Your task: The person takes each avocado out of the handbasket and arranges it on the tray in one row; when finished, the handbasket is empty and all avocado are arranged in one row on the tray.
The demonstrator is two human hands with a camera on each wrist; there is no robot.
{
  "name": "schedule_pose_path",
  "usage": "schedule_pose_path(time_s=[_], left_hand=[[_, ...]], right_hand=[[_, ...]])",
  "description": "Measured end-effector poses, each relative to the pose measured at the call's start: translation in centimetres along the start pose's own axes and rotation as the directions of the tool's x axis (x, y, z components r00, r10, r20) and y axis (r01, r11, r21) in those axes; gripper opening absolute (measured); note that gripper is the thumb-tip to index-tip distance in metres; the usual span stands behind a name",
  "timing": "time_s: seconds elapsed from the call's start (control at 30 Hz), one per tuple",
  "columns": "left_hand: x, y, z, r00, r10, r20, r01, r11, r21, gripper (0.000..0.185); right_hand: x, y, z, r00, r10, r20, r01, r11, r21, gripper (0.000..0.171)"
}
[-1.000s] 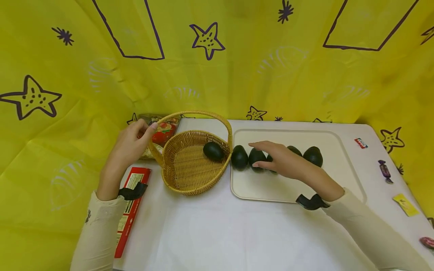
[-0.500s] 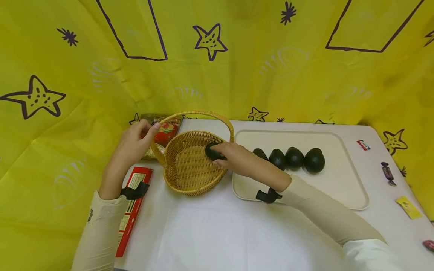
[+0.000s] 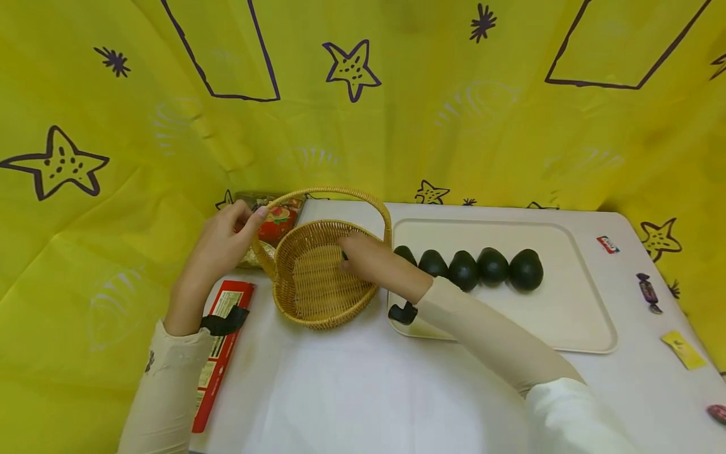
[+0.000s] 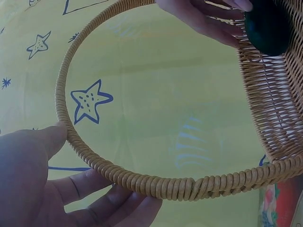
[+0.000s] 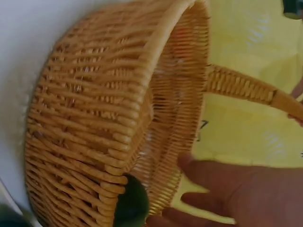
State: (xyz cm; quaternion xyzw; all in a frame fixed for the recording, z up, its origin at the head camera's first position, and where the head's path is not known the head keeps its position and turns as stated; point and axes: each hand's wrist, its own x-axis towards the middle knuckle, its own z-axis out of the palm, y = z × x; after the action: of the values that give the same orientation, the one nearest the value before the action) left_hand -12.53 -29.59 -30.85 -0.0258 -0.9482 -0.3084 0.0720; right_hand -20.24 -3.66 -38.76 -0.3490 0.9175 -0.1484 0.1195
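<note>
My left hand (image 3: 221, 243) holds the handle of a heart-shaped wicker basket (image 3: 323, 318), thumb on one side and fingers curled behind, as the left wrist view shows. Inside the basket, against its right wall, lies one dark green avocado (image 4: 269, 28). My right hand (image 3: 368, 258) reaches in over the right rim and covers most of that avocado in the head view. In the right wrist view its loosely spread fingers come right beside the avocado (image 5: 132, 203), with the thumb apart from it. Several more avocados (image 3: 492, 266) stand in a row on a cream tray (image 3: 544, 315).
Left of the basket lies a long red box (image 3: 224, 359). A red food package (image 3: 278, 224) and a gold-wrapped item (image 3: 256, 255) sit behind the left hand. Several small wrapped sweets, including a purple candy (image 3: 648, 292), lie along the table's right side.
My right hand has moved left from above the tray into the basket, over the avocado there. The left hand stays on the handle, and the avocado row on the tray looks the same.
</note>
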Motion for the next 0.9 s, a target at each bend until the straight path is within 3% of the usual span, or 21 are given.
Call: schedule_pose_path(time_s=[0.17, 0.3, 0.37, 0.5, 0.6, 0.9], left_hand=[[0.1, -0.2, -0.1, 1.0, 0.005, 0.001, -0.005, 1.0, 0.001, 0.05], [0.1, -0.3, -0.1, 1.0, 0.002, 0.004, -0.002, 1.0, 0.01, 0.05], [0.1, -0.2, 0.0, 1.0, 0.001, 0.007, -0.001, 1.0, 0.011, 0.051], [0.1, -0.1, 0.1, 1.0, 0.001, 0.006, -0.001, 1.0, 0.015, 0.05], [0.1, -0.1, 0.1, 1.0, 0.005, 0.0, -0.005, 1.0, 0.017, 0.049], [0.2, 0.0, 0.0, 1.0, 0.001, 0.002, -0.001, 1.0, 0.017, 0.051]], right_hand=[[1.4, -0.4, 1.0, 0.993, 0.094, -0.07, -0.107, 0.969, -0.222, 0.02], [1.9, -0.8, 1.4, 0.987, 0.155, -0.051, -0.163, 0.922, -0.351, 0.02], [2.1, -0.8, 1.4, 0.984, 0.177, -0.002, -0.168, 0.931, -0.325, 0.022], [2.4, -0.5, 1.2, 0.978, 0.187, 0.095, -0.171, 0.973, -0.156, 0.035], [2.6, -0.3, 1.0, 0.975, 0.17, 0.144, -0.161, 0.984, -0.071, 0.046], [2.5, 0.0, 0.3, 0.962, 0.16, 0.22, -0.157, 0.987, -0.031, 0.055]])
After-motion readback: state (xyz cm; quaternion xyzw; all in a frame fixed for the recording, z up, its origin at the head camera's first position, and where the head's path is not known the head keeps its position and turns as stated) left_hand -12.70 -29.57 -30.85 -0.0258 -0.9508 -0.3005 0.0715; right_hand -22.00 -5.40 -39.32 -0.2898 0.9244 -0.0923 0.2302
